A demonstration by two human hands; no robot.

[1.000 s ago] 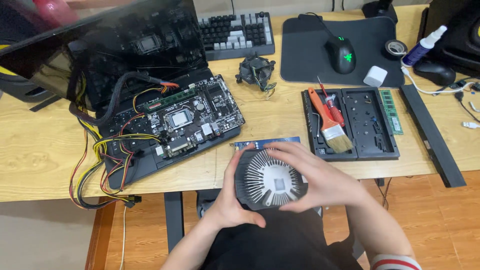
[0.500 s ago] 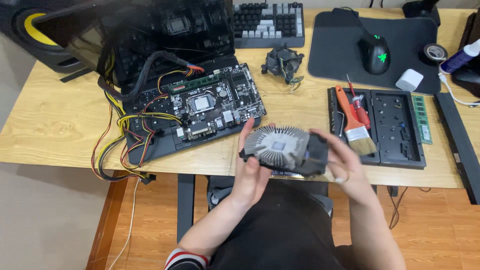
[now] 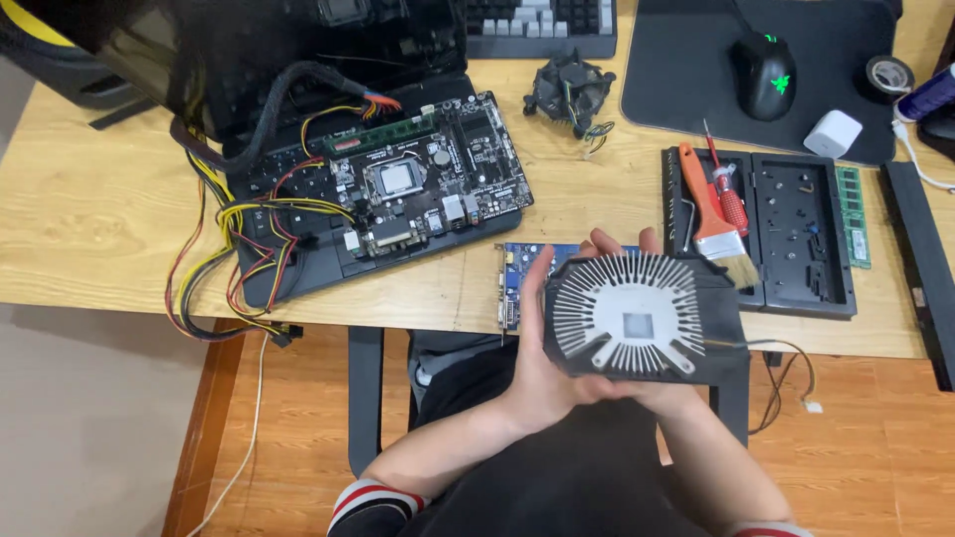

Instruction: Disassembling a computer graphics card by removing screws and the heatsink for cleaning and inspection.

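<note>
Both hands cradle a round finned heatsink cooler [image 3: 637, 318] just off the near edge of the worktop [image 3: 90, 219]: the left hand [image 3: 542, 348] has its grip wrapped on the left rim, the right hand [image 3: 676, 393] supports it from beneath. Its thin cable [image 3: 786, 363] dangles right and could snag. A slip could drop the cooler to the floor or onto the blue circuit card [image 3: 519, 283] behind it

A: Worktop [image 3: 90, 219], left part?
B: Motherboard [image 3: 398, 189] on a black tray, with yellow, red and black cables [image 3: 234, 259] trailing off the edge; a blue circuit card [image 3: 517, 278] near the front edge.
A: Right part?
B: Small fan cooler [image 3: 569, 91], black mouse [image 3: 764, 76] on a dark mat [image 3: 676, 80], orange-handled brush [image 3: 711, 214] and red screwdriver [image 3: 729, 194] in a black tray [image 3: 801, 239], green memory stick [image 3: 852, 216].
</note>
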